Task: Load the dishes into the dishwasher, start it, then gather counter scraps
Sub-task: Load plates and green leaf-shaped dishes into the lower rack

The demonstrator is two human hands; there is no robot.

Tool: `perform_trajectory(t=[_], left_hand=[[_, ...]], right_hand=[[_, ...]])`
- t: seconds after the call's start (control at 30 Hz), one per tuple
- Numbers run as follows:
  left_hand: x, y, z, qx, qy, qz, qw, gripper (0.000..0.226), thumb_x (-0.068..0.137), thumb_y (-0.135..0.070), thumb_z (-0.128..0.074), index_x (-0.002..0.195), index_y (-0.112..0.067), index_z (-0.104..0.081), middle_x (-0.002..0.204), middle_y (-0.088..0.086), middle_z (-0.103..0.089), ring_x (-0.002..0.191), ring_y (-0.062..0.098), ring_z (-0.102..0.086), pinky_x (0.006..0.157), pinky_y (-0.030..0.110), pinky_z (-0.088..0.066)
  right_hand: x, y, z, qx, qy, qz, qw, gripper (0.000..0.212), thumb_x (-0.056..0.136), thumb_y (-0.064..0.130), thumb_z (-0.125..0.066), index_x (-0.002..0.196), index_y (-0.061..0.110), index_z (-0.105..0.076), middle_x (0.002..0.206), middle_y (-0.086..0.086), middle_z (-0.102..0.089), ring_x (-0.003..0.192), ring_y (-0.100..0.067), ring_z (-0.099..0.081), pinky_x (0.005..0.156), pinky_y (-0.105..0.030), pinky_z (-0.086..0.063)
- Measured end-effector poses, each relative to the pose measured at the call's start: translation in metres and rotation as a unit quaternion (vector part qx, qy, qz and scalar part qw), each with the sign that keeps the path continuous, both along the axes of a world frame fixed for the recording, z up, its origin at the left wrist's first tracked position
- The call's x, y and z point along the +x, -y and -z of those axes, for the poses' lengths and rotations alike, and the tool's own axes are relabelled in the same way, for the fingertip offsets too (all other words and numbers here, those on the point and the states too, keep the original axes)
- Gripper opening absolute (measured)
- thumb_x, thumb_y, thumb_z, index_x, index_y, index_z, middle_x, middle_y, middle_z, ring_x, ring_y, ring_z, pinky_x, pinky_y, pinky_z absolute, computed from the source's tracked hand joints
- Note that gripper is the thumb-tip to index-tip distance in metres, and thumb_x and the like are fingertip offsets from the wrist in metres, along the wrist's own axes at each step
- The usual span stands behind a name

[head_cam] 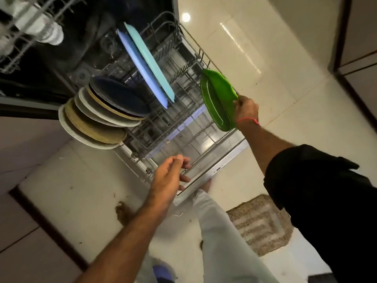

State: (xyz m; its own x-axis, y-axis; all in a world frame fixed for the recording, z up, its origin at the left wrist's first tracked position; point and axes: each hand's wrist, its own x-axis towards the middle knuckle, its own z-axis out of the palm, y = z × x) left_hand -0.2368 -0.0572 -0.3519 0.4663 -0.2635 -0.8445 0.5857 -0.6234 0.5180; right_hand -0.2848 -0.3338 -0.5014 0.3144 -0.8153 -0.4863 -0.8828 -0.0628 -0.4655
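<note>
head view: right hand (pixel 245 110) grips glossy green plastic plate (pixel 217 99) over grey wire lower rack (pixel 183 111); left hand (pixel 171 174) relaxed, empty. risk: plate slips between tines, tips sideways.

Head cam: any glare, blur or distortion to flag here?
Head view: wide-angle tilt skews the whole scene; ceiling-light glare spots on the glossy cream floor tiles; white cups in the upper wire rack are blurred; the green plastic plate in the right hand stays sharp.
</note>
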Motion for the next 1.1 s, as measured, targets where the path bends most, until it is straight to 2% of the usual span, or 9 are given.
perform_trajectory(t=[0.13,0.3,0.4,0.53,0.67,0.77,0.87,0.97,1.1], left_hand=[[-0.001,-0.015,0.006,0.025,0.0,-0.005,1.0,0.026,0.105,-0.031,-0.046,0.097,-0.024,-0.069,0.094,-0.003,-0.072,0.07,0.015,-0.062,0.055,0.026,-0.047],[-0.004,-0.034,0.002,0.046,-0.003,0.005,0.999,0.024,0.105,-0.029,-0.048,0.097,-0.028,-0.071,0.099,-0.003,-0.073,0.074,0.017,-0.065,0.058,0.027,-0.047],[-0.007,-0.037,0.003,0.046,-0.011,0.005,0.999,0.025,0.105,-0.027,-0.048,0.095,-0.029,-0.072,0.099,-0.002,-0.073,0.074,0.017,-0.064,0.059,0.027,-0.047],[-0.009,-0.037,0.005,0.038,-0.014,0.005,0.999,0.024,0.105,-0.026,-0.048,0.099,-0.027,-0.071,0.099,-0.002,-0.073,0.073,0.016,-0.064,0.057,0.025,-0.046],[-0.011,-0.042,0.008,0.033,-0.012,0.007,0.999,0.023,0.105,-0.028,-0.048,0.1,-0.029,-0.071,0.096,-0.007,-0.073,0.074,0.016,-0.065,0.056,0.024,-0.047],[-0.014,-0.045,0.008,0.032,-0.013,0.003,0.999,0.023,0.105,-0.028,-0.048,0.102,-0.026,-0.07,0.099,-0.004,-0.073,0.074,0.016,-0.065,0.056,0.024,-0.047],[-0.016,-0.047,0.003,0.026,-0.011,0.003,1.0,0.022,0.105,-0.028,-0.048,0.104,-0.025,-0.07,0.101,-0.003,-0.073,0.075,0.016,-0.065,0.059,0.025,-0.048],[-0.016,-0.053,0.001,0.023,-0.009,-0.004,1.0,0.021,0.104,-0.028,-0.049,0.103,-0.025,-0.07,0.101,-0.003,-0.073,0.076,0.017,-0.065,0.06,0.025,-0.048],[-0.014,-0.064,0.004,0.026,-0.002,0.002,1.0,0.023,0.104,-0.03,-0.049,0.098,-0.03,-0.071,0.102,-0.002,-0.073,0.08,0.019,-0.066,0.062,0.028,-0.049]], right_hand=[[0.003,0.005,-0.003,-0.034,-0.016,-0.02,0.999,0.033,0.1,0.026,-0.047,0.13,0.029,-0.06,0.115,-0.015,-0.067,0.106,-0.036,-0.062,0.097,-0.04,-0.05],[0.006,0.005,-0.024,-0.126,-0.085,-0.135,0.979,0.031,0.101,0.03,-0.042,0.129,0.034,-0.056,0.103,-0.014,-0.068,0.094,-0.037,-0.062,0.081,-0.042,-0.05],[0.004,-0.003,-0.025,-0.121,-0.097,-0.18,0.971,0.033,0.102,0.03,-0.04,0.132,0.032,-0.054,0.1,-0.017,-0.067,0.092,-0.038,-0.063,0.081,-0.043,-0.051],[-0.001,-0.01,-0.018,-0.1,-0.075,-0.185,0.975,0.034,0.103,0.035,-0.04,0.135,0.03,-0.052,0.099,-0.016,-0.066,0.09,-0.037,-0.063,0.083,-0.044,-0.054],[-0.003,-0.018,-0.016,-0.126,-0.081,-0.243,0.958,0.035,0.102,0.042,-0.039,0.13,0.029,-0.054,0.086,-0.012,-0.062,0.077,-0.03,-0.06,0.073,-0.038,-0.053],[0.002,-0.031,-0.011,-0.098,-0.12,-0.315,0.936,0.026,0.101,0.033,-0.047,0.127,0.027,-0.053,0.078,-0.007,-0.053,0.072,-0.026,-0.058,0.064,-0.033,-0.047],[0.007,-0.04,-0.002,-0.037,-0.146,-0.316,0.937,0.022,0.099,0.026,-0.053,0.121,0.024,-0.058,0.085,-0.008,-0.057,0.082,-0.032,-0.065,0.075,-0.041,-0.057],[0.003,-0.036,0.009,0.006,-0.141,-0.258,0.956,0.028,0.098,0.028,-0.053,0.125,0.027,-0.06,0.101,-0.012,-0.065,0.095,-0.034,-0.064,0.085,-0.045,-0.055],[-0.007,-0.029,0.017,0.058,-0.105,-0.238,0.964,0.043,0.097,0.029,-0.054,0.14,0.034,-0.05,0.119,-0.013,-0.065,0.107,-0.034,-0.061,0.094,-0.042,-0.049]])
